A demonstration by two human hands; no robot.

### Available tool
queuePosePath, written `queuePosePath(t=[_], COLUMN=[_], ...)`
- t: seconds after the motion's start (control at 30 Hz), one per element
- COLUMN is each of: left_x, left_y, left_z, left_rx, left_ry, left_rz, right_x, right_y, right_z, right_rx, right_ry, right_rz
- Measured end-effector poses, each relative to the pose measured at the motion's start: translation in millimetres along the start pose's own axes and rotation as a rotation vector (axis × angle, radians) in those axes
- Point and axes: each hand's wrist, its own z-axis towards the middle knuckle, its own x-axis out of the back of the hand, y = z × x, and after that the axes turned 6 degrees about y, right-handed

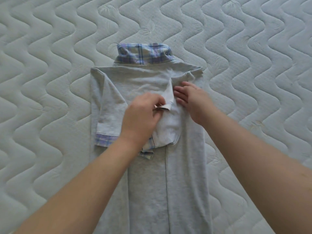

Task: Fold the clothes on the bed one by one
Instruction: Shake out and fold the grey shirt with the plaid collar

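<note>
Grey polo shirt lengthwise, collar away, left grip pinching sleeve, right grip flat.

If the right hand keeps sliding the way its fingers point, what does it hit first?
The right hand lies flat on the grey shirt, fingers pointing left. It would likely first meet the folded sleeve edge that the left hand pinches.

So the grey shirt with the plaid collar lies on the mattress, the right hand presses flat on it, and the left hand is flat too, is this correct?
Not quite. In the head view the left hand is not flat: it pinches a fold of the grey shirt. The rest holds: the plaid collar is there, the shirt lies on the mattress, and the right hand presses flat.
</note>
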Motion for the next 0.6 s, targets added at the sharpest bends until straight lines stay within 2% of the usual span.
queuePosePath(t=[0.13,0.27,0.33,0.43,0.6], left_x=[-30.3,-48.0,-49.6,-45.6,-37.5], left_y=[16.6,15.2,10.6,0.2,-14.4], left_z=[-30.9,-49.0,-55.8,-59.0,-54.6], left_rx=[-0.133,-0.180,-0.190,-0.184,-0.178], left_ry=[-0.095,-0.141,-0.159,-0.141,-0.272], left_rz=[0.044,0.108,0.174,0.293,0.275], right_x=[10.0,22.9,21.4,12.4,9.7], right_y=[-8.2,-8.5,-7.0,-8.5,-10.4], right_z=[1.4,6.4,7.8,9.7,21.5], right_rx=[-0.069,0.106,0.188,0.229,0.290], right_ry=[-0.032,-0.024,0.024,0.137,0.267], right_rz=[0.042,-0.329,-0.503,-0.628,-0.580])
